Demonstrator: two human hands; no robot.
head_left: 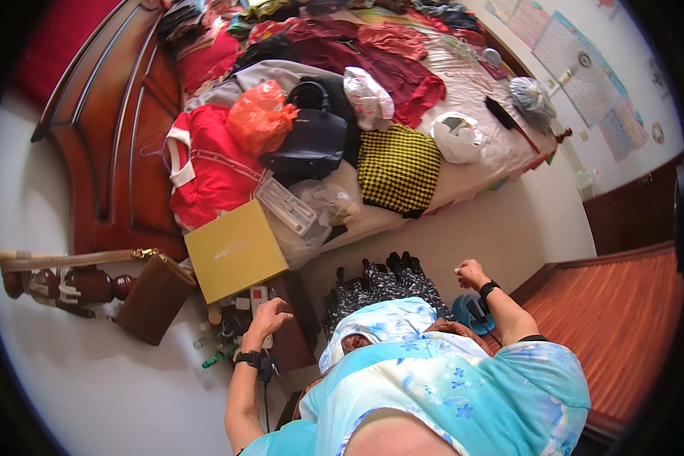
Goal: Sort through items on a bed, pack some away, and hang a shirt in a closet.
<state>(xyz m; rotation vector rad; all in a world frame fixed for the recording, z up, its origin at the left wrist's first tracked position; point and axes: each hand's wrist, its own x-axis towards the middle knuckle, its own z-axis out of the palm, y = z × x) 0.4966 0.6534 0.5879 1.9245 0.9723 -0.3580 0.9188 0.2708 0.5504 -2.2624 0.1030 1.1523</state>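
My left hand [270, 318] hovers by the bedside cabinet, just below a yellow box [235, 251]. Its fingers are parted and hold nothing. On the other side, my right hand [473, 274] hangs in the air over the floor, fingers curled in, with nothing seen in them. Both wrists wear black bands. Under the left hand, a white power strip [259, 298] and small bottles crowd the cabinet top, partly hidden by the box. Beyond the box lie a clear-lidded white case [287, 207], a black handbag [305, 144] and a red garment [222, 169].
Piled clothes cover the bed [463, 83], with an orange plastic bag [260, 118], a yellow-black checked cloth [399, 169], white bags and a black brush [501, 114]. A brown bag [157, 299] hangs from a wooden post at left. Blue slippers [473, 313] are on the floor.
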